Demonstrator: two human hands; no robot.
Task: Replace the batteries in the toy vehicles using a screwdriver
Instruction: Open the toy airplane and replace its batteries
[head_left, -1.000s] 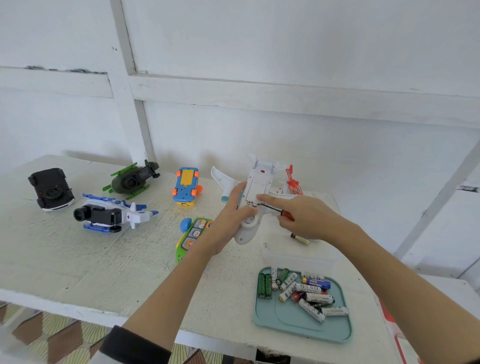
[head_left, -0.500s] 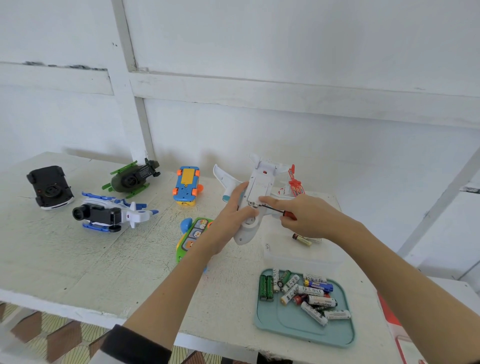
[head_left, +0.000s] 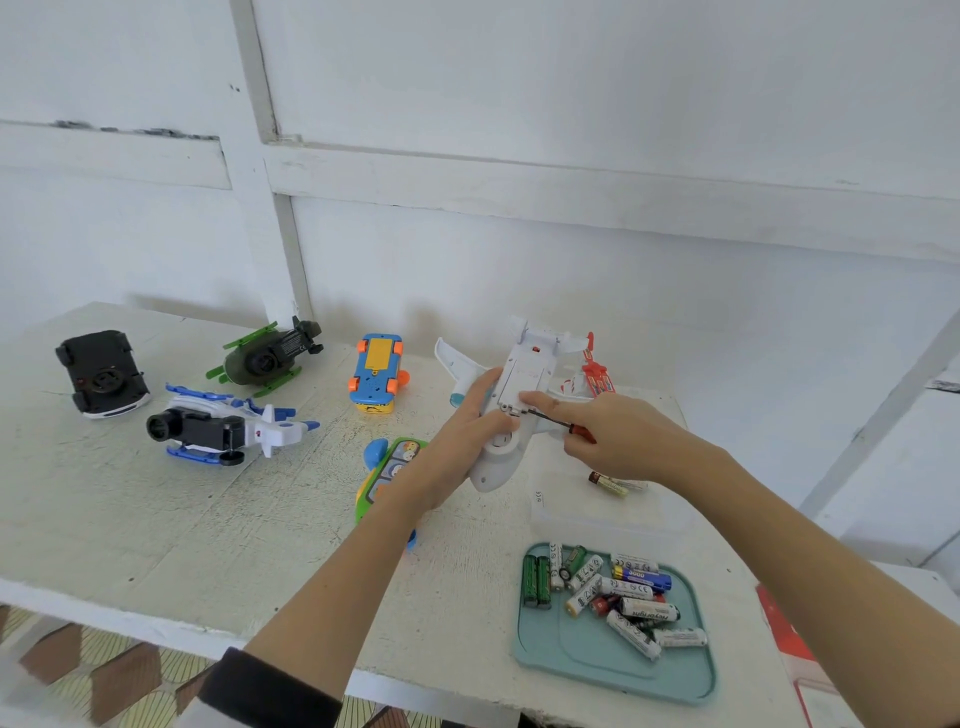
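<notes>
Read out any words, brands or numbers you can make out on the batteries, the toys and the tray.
"5000": on the blue battery in the teal tray.
"CE": on a white battery under the blue one, likely but small.
A brand word on another white battery: blurred, not readable.
The label on the green helicopter: too small.
A small dark mark on the clear box: unreadable.
</notes>
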